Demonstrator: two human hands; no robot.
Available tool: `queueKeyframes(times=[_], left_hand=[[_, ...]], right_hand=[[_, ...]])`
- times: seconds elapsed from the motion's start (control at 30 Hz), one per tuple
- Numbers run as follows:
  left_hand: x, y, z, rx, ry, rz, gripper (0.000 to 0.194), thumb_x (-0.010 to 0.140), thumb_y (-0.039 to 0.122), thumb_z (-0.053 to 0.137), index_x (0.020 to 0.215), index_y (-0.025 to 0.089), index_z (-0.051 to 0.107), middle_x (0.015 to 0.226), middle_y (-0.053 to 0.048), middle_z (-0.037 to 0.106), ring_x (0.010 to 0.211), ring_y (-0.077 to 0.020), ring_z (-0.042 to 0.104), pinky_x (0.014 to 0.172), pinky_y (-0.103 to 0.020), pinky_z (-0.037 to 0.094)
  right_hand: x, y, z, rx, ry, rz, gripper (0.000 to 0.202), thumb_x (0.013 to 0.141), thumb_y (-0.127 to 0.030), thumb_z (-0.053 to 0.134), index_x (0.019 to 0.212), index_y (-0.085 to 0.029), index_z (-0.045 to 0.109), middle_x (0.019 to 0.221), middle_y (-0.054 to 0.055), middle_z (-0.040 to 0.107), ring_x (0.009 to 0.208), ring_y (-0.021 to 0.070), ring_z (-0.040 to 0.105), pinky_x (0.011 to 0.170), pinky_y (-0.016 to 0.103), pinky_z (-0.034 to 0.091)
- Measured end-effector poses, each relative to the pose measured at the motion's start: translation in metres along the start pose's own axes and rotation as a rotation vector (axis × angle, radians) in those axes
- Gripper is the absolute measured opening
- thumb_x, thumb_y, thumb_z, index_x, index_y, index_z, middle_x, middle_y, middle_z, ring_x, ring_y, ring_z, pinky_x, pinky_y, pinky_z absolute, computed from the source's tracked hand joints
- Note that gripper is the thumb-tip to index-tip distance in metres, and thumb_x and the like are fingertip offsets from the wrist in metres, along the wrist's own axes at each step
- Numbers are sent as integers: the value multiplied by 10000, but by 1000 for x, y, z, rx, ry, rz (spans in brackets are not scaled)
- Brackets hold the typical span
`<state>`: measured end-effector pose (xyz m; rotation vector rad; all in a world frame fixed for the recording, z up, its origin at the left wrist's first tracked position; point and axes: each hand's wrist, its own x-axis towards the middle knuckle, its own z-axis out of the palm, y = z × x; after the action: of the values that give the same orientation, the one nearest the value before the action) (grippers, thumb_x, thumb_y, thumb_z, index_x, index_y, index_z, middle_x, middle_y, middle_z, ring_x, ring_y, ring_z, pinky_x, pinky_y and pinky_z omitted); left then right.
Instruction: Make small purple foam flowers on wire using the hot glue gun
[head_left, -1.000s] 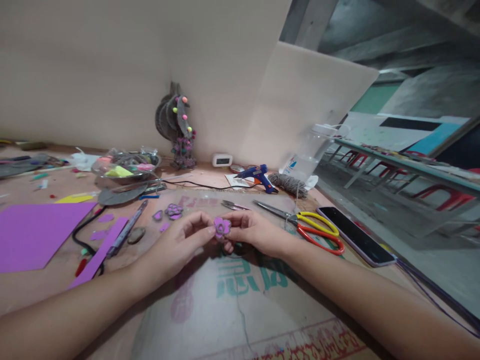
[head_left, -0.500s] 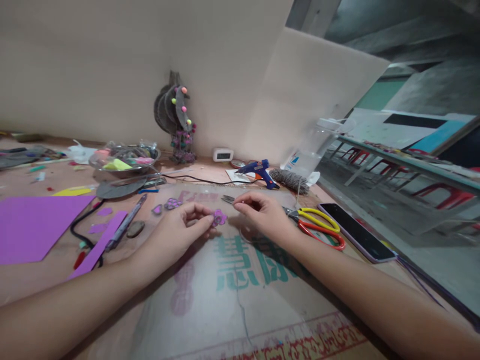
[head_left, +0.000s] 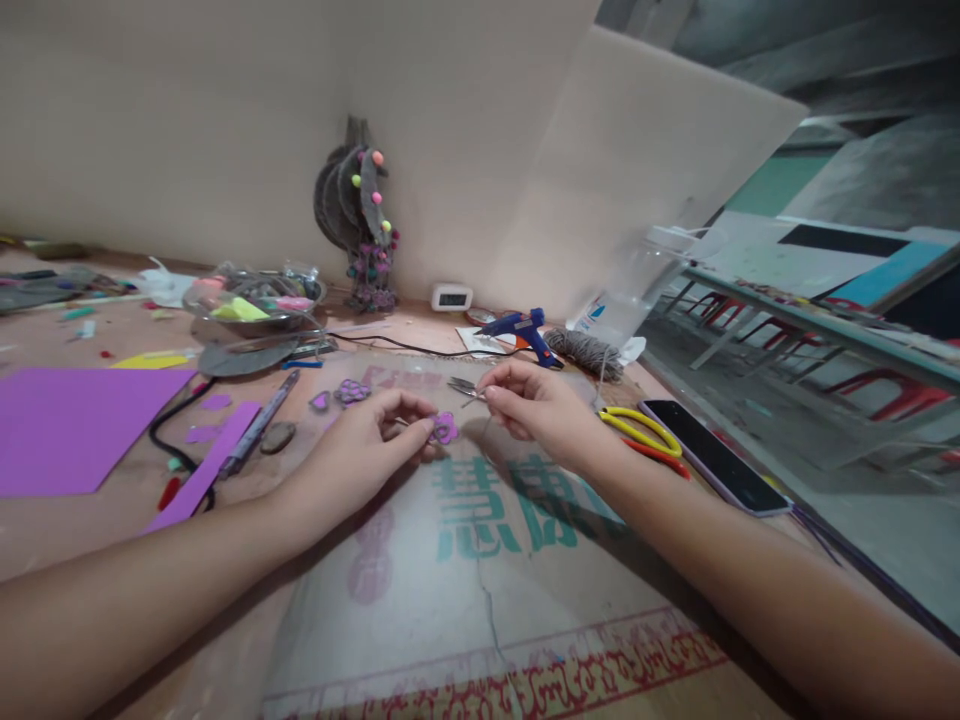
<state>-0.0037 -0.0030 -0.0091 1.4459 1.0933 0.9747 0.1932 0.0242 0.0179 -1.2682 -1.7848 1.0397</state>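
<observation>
My left hand (head_left: pixel 397 435) pinches a small purple flower (head_left: pixel 445 428) with a dark outline between thumb and fingertips. To its right, my right hand (head_left: pixel 525 398) is closed in a pinch on a thin grey strand (head_left: pixel 486 435) that hangs below the fingers. Pointed metal tips of a tool (head_left: pixel 462 385) show just past the right fingertips; the rest is hidden, and I cannot tell whether the hand touches it. Beside the left hand lie a purple flower cluster (head_left: pixel 351 391) and a small purple heart-shaped piece (head_left: pixel 320 401).
Yellow-and-red-handled pliers (head_left: pixel 645 432) and a phone (head_left: pixel 712 455) lie by my right forearm. Behind are a blue glue gun (head_left: pixel 525 332), grey yarn (head_left: pixel 583 352) and a small clock (head_left: pixel 451 297). Purple sheet (head_left: pixel 82 430), pen (head_left: pixel 261 425) and a filled metal bowl (head_left: pixel 251 310) are left.
The view has shifted slightly. My right hand has turned a little, and the grey strand shows more clearly below it. The left hand still holds the flower.
</observation>
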Motion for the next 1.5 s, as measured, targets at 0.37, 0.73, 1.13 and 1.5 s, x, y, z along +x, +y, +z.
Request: queueKeyframes(times=[0.37,0.73,1.13,1.5], left_hand=[[-4,4,-1,120,0,26,181,798,297,559,928,171,568,728,-24,655,630,-154,637,568,-253,482],[-3,1,-2,259,2,79,98,761,240,567,839,185,588,760,-15,651,680,-164,624,574,-251,446],[-3,-1,-4,253,-25,136,80,766,195,549,800,191,621,755,-11,675,718,-171,630,630,-257,458],[-2,4,-3,347,-30,134,138,768,237,544,852,189,641,849,-25,693,784,-176,632,703,-280,485]], right_hand=[[-18,-3,12,-374,129,-345,122,789,-304,615,833,-240,709,807,22,697,701,151,605,654,291,461],[-17,5,15,-429,64,-367,147,814,-293,588,873,-245,713,825,13,704,721,145,622,664,272,470],[-17,9,17,-532,49,-422,165,837,-275,555,882,-244,711,797,20,700,709,141,616,664,264,445],[-16,12,16,-557,61,-497,165,839,-241,550,891,-208,704,816,28,711,726,123,628,665,234,458]])
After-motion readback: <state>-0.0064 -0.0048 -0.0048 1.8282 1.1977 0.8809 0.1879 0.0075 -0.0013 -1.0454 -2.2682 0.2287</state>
